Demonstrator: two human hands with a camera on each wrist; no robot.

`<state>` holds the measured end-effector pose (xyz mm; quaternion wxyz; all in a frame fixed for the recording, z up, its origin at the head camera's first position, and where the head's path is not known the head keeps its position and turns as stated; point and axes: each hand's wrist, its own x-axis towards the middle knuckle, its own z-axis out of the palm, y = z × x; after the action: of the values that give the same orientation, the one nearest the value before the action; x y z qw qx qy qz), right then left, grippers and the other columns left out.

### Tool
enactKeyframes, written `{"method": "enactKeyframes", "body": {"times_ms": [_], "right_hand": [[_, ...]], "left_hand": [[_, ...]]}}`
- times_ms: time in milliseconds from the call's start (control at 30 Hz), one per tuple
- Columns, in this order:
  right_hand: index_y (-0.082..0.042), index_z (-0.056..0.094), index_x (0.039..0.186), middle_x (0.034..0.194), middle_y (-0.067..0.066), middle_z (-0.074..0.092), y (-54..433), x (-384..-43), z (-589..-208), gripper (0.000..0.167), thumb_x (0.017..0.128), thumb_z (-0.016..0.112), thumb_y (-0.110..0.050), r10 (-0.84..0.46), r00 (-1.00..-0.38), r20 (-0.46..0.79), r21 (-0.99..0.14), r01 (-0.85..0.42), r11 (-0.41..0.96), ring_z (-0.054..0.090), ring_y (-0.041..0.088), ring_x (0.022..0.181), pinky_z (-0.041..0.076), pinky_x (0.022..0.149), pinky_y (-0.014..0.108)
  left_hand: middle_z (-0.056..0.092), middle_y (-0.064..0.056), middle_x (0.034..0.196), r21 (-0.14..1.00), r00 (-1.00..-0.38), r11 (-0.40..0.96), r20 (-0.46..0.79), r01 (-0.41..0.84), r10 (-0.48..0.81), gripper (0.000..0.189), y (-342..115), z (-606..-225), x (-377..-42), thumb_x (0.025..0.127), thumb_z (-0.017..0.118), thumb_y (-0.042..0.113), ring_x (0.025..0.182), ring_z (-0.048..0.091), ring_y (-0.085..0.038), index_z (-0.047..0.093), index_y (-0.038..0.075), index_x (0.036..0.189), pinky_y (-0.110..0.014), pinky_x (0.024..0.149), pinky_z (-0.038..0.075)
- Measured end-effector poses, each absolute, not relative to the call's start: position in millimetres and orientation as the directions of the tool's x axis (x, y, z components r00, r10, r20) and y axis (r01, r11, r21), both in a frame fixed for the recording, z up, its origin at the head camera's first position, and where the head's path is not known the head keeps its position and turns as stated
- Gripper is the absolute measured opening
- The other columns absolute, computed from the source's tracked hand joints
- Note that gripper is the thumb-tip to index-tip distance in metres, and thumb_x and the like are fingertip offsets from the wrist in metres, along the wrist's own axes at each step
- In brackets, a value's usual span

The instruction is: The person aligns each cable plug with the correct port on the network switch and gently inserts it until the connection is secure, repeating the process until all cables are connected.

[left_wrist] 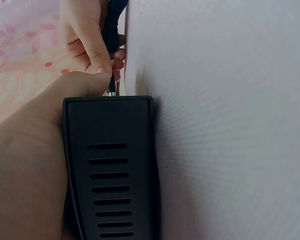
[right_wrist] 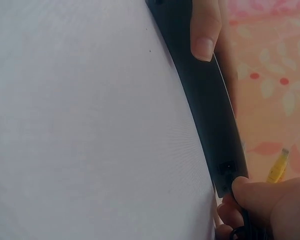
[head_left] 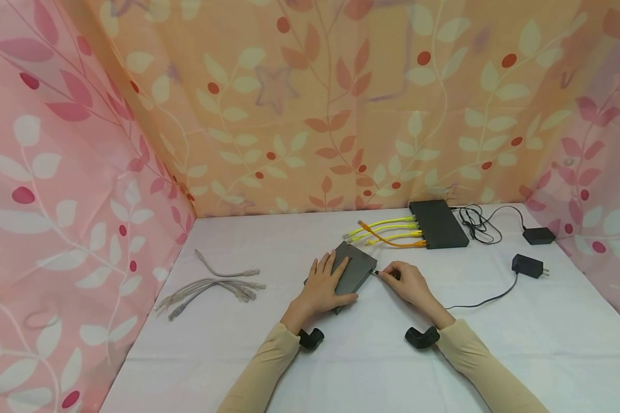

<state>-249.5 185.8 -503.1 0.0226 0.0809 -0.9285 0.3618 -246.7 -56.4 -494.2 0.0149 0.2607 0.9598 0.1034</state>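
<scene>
A dark grey flat box, perhaps a network switch, lies angled on the white tabletop, with vent slots on the side facing the left wrist view. My left hand rests on top of it, fingers spread, thumb against the edge with the sockets. My right hand pinches a black power plug by the box's right edge; its metal barrel shows between fingers and box. In the right wrist view a square socket sits beside the pinching fingers. How deep the plug sits, I cannot tell.
At the back right stands a black box with yellow and orange network cables and a black adapter. Another power adapter lies right, its cord running toward my right hand. Several grey network cables lie left.
</scene>
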Motion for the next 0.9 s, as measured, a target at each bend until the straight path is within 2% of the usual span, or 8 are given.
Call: {"method": "enactKeyframes", "body": {"times_ms": [900], "right_hand": [[-0.011,0.068,0.082,0.074,0.000,0.062,183.8,-245.6,-505.8,0.013,0.085,0.067,-0.023,-0.109,-0.977,0.184,-0.666,-0.206,0.717,0.048,0.011,0.063,0.037,0.059,0.028]], "left_hand": [[0.006,-0.015,0.155,0.164,-0.862,0.848,0.026,0.504,0.507,0.091,-56.4,-492.2,-245.9,0.081,0.044,0.072,0.142,0.008,-0.031,0.013,0.021,0.150,-0.051,0.112,0.011]]}}
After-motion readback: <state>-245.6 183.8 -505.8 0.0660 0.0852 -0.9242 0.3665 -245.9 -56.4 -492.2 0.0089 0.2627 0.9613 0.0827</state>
